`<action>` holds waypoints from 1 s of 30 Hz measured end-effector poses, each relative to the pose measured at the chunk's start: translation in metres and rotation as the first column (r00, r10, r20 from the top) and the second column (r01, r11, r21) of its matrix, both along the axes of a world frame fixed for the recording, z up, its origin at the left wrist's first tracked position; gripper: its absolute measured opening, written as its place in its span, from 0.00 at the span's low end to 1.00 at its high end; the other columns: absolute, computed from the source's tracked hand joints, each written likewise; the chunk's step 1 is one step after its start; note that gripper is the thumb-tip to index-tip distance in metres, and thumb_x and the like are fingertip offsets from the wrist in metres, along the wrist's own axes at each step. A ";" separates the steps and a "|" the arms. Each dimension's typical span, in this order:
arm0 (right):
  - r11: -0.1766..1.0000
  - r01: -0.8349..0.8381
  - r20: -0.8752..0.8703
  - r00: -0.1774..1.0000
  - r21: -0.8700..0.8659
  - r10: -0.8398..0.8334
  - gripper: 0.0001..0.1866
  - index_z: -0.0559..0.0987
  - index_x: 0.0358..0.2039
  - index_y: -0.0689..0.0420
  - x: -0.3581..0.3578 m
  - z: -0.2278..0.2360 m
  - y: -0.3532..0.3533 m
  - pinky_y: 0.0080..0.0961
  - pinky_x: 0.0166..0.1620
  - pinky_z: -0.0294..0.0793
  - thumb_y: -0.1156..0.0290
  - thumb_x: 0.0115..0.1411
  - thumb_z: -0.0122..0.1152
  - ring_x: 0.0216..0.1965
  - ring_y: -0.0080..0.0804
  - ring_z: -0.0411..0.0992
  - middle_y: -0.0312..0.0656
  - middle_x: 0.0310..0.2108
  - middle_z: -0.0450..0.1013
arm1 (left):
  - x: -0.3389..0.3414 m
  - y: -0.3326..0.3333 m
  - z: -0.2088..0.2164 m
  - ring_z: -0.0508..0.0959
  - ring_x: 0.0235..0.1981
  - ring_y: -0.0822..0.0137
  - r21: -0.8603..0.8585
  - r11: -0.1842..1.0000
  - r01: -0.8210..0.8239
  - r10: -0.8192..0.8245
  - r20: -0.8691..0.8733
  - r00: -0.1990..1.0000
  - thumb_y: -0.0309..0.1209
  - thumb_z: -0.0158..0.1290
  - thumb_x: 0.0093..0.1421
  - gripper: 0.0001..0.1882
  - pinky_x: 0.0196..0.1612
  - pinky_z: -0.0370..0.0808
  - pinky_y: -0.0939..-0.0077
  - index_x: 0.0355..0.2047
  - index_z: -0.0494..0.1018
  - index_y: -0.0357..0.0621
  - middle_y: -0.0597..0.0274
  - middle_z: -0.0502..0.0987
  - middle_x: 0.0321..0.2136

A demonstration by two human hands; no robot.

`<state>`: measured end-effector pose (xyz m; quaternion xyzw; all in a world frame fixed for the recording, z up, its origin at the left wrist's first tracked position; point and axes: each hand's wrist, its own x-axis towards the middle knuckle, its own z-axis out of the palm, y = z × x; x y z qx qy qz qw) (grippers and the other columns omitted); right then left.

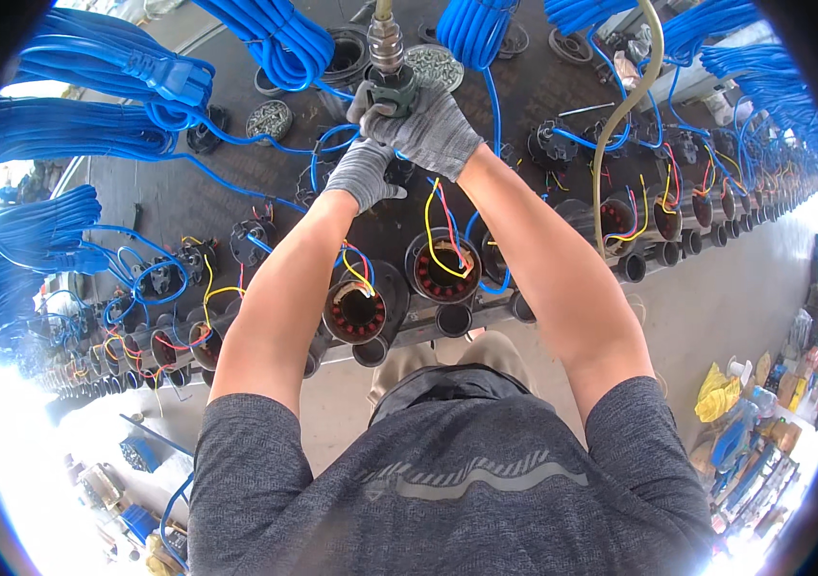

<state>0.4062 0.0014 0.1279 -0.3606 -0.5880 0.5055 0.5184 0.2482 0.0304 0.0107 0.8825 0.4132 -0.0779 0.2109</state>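
Observation:
My right hand, in a grey glove, grips a hanging air tool with a metal barrel and dark body, its tip pointing down. My left hand, also gloved, rests just below on a black part with blue cable on the dark bench. In front of me sit open motor housings with red windings and yellow, red and blue wires. A second housing lies to their left.
Bundles of blue cable hang above and to the left. A long row of similar housings runs both ways along the bench. A beige hose hangs at right. Trays of screws lie at the back. Clutter lies on the floor.

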 end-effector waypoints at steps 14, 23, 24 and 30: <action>0.954 -0.186 -0.622 0.783 -0.236 -0.001 0.11 0.74 0.41 0.58 0.001 -0.010 -0.012 0.22 0.39 0.75 0.77 0.56 0.62 0.34 0.24 0.74 0.34 0.32 0.75 | 0.003 0.005 -0.045 0.71 0.59 0.43 0.097 0.995 0.011 -0.023 0.122 0.992 0.43 0.74 0.40 0.49 0.64 0.68 0.58 0.64 0.66 0.48 0.44 0.68 0.61; 0.994 0.099 -0.059 0.993 -0.038 -0.101 0.15 0.77 0.42 0.59 -0.006 -0.005 -0.015 0.24 0.42 0.77 0.77 0.53 0.67 0.36 0.24 0.76 0.37 0.36 0.79 | 0.005 0.010 -0.070 0.70 0.61 0.45 0.235 0.971 0.047 -0.093 0.190 0.977 0.47 0.74 0.41 0.51 0.64 0.68 0.60 0.64 0.65 0.45 0.45 0.68 0.62; 0.991 0.117 -0.175 0.976 -0.071 -0.128 0.17 0.77 0.41 0.57 -0.006 -0.006 -0.013 0.25 0.40 0.76 0.76 0.49 0.69 0.32 0.23 0.74 0.34 0.32 0.78 | 0.005 0.007 -0.060 0.70 0.61 0.45 0.159 0.986 0.047 -0.074 0.172 0.982 0.46 0.73 0.41 0.51 0.64 0.68 0.60 0.64 0.65 0.45 0.45 0.68 0.62; 0.994 -0.110 -0.194 0.975 -0.014 0.105 0.18 0.79 0.49 0.59 0.027 -0.005 -0.008 0.24 0.46 0.79 0.78 0.56 0.67 0.40 0.23 0.78 0.37 0.39 0.81 | 0.012 -0.009 0.002 0.69 0.62 0.44 0.031 0.998 -0.057 0.056 0.058 0.997 0.44 0.73 0.43 0.49 0.64 0.68 0.58 0.65 0.64 0.45 0.44 0.66 0.64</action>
